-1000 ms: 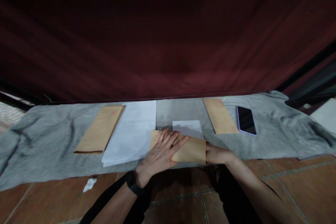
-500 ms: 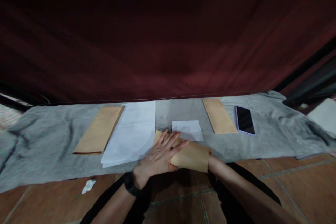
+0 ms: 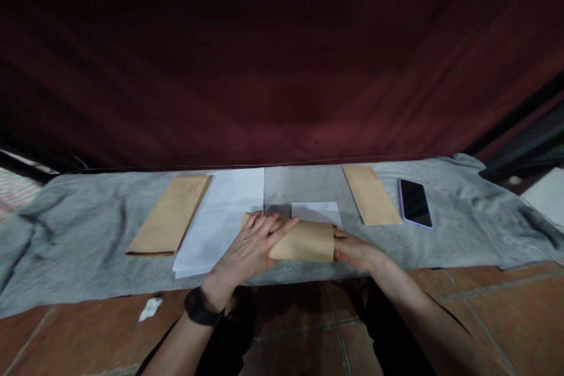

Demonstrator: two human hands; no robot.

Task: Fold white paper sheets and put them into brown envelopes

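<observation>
A brown paper envelope (image 3: 306,242) is bowed open between my hands, just above the grey cloth. My left hand (image 3: 258,241) lies across its left end, thumb and fingers wrapped over the top. At the right end, my right hand (image 3: 352,248) holds the envelope's edge; most of its fingers are hidden in or behind the paper. Just behind the envelope is a small white card (image 3: 316,210), partly covered by it. White paper sheets (image 3: 224,205) lie to the left, partly under my left hand.
A stack of brown envelopes (image 3: 170,214) rests at the left of the grey cloth (image 3: 92,229). A single brown envelope (image 3: 372,195) and a phone (image 3: 415,202) lie on the right. Behind hangs a dark red curtain (image 3: 282,100). A crumpled white tissue (image 3: 150,308) is on the tiled floor.
My right hand has drawn back out of the envelope's right end, where it was inside to the wrist. The envelope and my left hand have shifted left and slightly up.
</observation>
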